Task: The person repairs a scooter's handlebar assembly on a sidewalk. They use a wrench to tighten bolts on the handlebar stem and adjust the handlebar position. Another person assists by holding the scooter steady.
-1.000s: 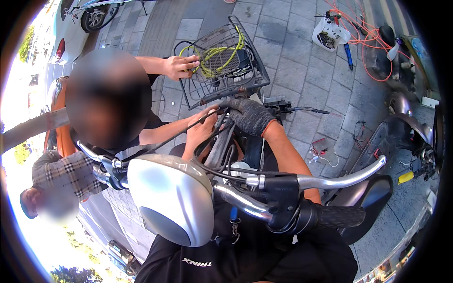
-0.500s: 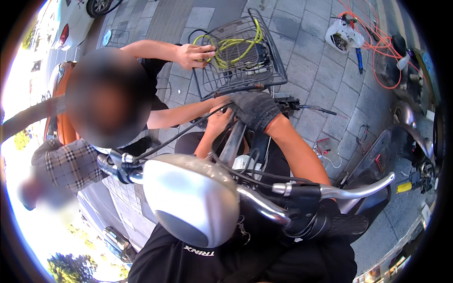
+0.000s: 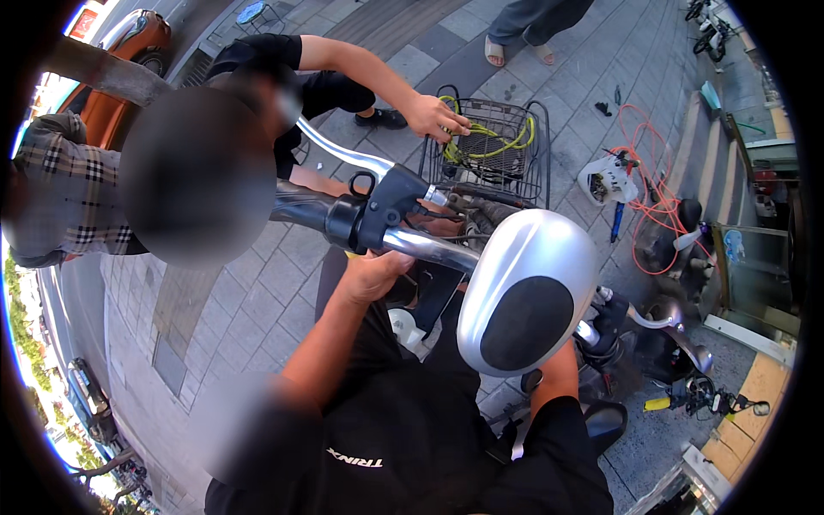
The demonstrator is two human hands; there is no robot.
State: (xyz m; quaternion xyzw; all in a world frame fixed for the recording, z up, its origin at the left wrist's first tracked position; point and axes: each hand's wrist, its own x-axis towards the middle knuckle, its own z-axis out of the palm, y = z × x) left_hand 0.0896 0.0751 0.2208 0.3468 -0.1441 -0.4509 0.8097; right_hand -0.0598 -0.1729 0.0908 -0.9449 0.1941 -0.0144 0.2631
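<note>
The chrome handlebar [image 3: 433, 247] of a bike crosses the middle, with a silver brake lever [image 3: 343, 153], a black grip [image 3: 300, 204] and a rounded silver headlight-like housing [image 3: 536, 266]. My bare left hand [image 3: 376, 273] is closed at the underside of the bar, its thumb along the tube and its other fingers mostly hidden. My right forearm [image 3: 556, 373] passes beneath the housing, which hides that hand. Beyond the bar stands a wire basket [image 3: 542, 163] with a yellow-green cable [image 3: 515, 142] in it. A co-worker's hand [image 3: 436, 118] rests on this cable at the basket's left side.
The co-worker crouches at the left, with another person in a plaid shirt [image 3: 81, 184] behind. To the right lie a white container [image 3: 608, 180], an orange hose [image 3: 650, 137] and a blue tool [image 3: 618, 221]. A person's sandalled feet [image 3: 495, 53] stand at the back.
The handlebar and silver housing have turned, swinging the left grip forward and the housing right. My left hand has come to the bar. My gloved right hand has gone behind the housing.
</note>
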